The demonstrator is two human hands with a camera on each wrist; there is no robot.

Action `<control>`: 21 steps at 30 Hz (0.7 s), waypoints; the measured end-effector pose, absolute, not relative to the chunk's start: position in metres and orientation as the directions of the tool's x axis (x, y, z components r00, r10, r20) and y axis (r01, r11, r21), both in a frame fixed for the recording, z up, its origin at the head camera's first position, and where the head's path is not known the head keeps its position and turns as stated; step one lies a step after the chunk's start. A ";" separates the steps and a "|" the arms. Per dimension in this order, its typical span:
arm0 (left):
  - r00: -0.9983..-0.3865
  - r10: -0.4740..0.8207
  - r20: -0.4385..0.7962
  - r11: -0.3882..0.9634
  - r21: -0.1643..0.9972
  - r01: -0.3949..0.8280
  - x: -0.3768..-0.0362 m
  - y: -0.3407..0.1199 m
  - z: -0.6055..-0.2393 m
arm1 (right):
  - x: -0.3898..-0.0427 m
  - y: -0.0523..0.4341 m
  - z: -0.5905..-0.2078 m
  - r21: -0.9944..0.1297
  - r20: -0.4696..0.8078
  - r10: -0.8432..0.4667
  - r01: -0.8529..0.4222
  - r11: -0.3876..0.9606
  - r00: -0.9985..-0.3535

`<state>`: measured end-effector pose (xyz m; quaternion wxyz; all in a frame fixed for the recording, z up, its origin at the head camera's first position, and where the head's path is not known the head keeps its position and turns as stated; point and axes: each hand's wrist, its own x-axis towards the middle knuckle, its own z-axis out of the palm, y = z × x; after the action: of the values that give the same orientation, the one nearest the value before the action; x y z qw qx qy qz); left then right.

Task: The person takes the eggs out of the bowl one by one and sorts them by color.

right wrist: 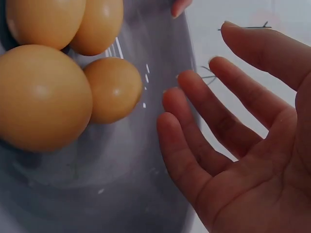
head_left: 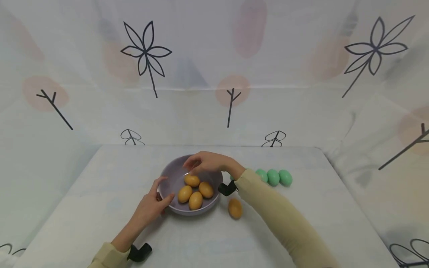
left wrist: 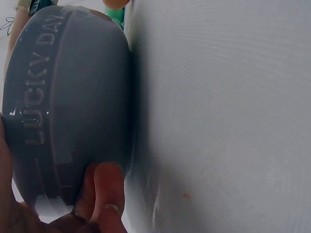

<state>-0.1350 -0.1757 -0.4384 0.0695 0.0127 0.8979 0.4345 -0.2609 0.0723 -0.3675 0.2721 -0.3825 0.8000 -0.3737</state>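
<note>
A purple-grey bowl [head_left: 173, 178] stands on the table with several orange-brown eggs [head_left: 195, 201] lying in it. My left hand [head_left: 149, 204] grips the bowl's left side, thumb over the rim and other fingers against the outer wall. In the left wrist view, those fingers [left wrist: 108, 189] press low on the bowl wall [left wrist: 92, 97], which bears the raised words "LUCKY DAY". Over the bowl's far side hovers my right hand [head_left: 212, 162]. The right wrist view shows its palm [right wrist: 262, 179] with nothing in it and relaxed fingers apart from the eggs [right wrist: 114, 92].
One more orange-brown egg [head_left: 235, 208] lies on the white-covered table [head_left: 100, 190], just right of the bowl. Beyond the right forearm, green eggs [head_left: 273, 177] sit in a row, partly hidden by the sleeve. A patterned cloth [head_left: 194, 111] hangs behind the table.
</note>
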 end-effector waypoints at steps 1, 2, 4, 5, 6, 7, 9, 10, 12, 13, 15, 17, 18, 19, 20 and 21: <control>-0.990 0.083 -0.115 0.622 0.782 -0.039 -0.135 -0.175 -0.438 | -0.262 0.070 -0.368 -0.809 -0.154 -0.815 -0.402 0.428 -0.558; -0.990 0.082 -0.118 0.623 0.781 -0.041 -0.135 -0.175 -0.438 | -0.264 0.067 -0.368 -0.812 -0.154 -0.815 -0.398 0.427 -0.559; -0.989 0.082 -0.122 0.624 0.780 -0.044 -0.134 -0.175 -0.438 | -0.266 0.063 -0.369 -0.818 -0.158 -0.811 -0.385 0.428 -0.564; -0.989 0.083 -0.121 0.623 0.781 -0.043 -0.134 -0.175 -0.438 | -0.267 0.061 -0.370 -0.819 -0.160 -0.807 -0.381 0.430 -0.568; -0.989 0.084 -0.123 0.622 0.781 -0.044 -0.134 -0.175 -0.438 | -0.269 0.060 -0.372 -0.820 -0.163 -0.803 -0.373 0.434 -0.574; -0.989 0.085 -0.123 0.621 0.782 -0.043 -0.134 -0.175 -0.438 | -0.270 0.058 -0.373 -0.823 -0.169 -0.800 -0.365 0.436 -0.576; -0.989 0.087 -0.123 0.618 0.785 -0.043 -0.135 -0.175 -0.439 | -0.272 0.056 -0.378 -0.823 -0.186 -0.792 -0.348 0.449 -0.582; -0.989 0.088 -0.121 0.617 0.786 -0.041 -0.135 -0.176 -0.439 | -0.273 0.055 -0.380 -0.825 -0.198 -0.789 -0.336 0.455 -0.582; -0.989 0.088 -0.117 0.615 0.787 -0.038 -0.134 -0.176 -0.439 | -0.275 0.054 -0.383 -0.825 -0.229 -0.783 -0.312 0.472 -0.579; -0.990 0.088 -0.113 0.615 0.788 -0.036 -0.134 -0.176 -0.439 | -0.275 0.053 -0.384 -0.822 -0.248 -0.780 -0.301 0.483 -0.574; -0.990 0.088 -0.110 0.615 0.788 -0.033 -0.134 -0.176 -0.439 | -0.275 0.053 -0.386 -0.809 -0.284 -0.772 -0.290 0.511 -0.568; -0.990 0.088 -0.107 0.615 0.788 -0.031 -0.134 -0.176 -0.439 | -0.275 0.052 -0.387 -0.793 -0.313 -0.764 -0.288 0.537 -0.564; -0.990 0.088 -0.107 0.614 0.789 -0.031 -0.134 -0.176 -0.440 | -0.276 0.052 -0.388 -0.788 -0.320 -0.763 -0.290 0.543 -0.561; -0.990 0.089 -0.108 0.614 0.789 -0.031 -0.135 -0.176 -0.440 | -0.276 0.052 -0.388 -0.780 -0.325 -0.760 -0.295 0.551 -0.562; -0.990 0.089 -0.108 0.613 0.789 -0.031 -0.135 -0.176 -0.440 | -0.276 0.052 -0.389 -0.776 -0.327 -0.759 -0.298 0.556 -0.563; -0.990 0.090 -0.109 0.613 0.790 -0.032 -0.135 -0.176 -0.440 | -0.277 0.052 -0.390 -0.772 -0.329 -0.757 -0.300 0.560 -0.565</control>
<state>-0.1347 -0.1761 -0.4397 0.0688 0.0162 0.8954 0.4396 -0.2766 0.0522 -0.3901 0.3360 -0.3236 0.8168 -0.3396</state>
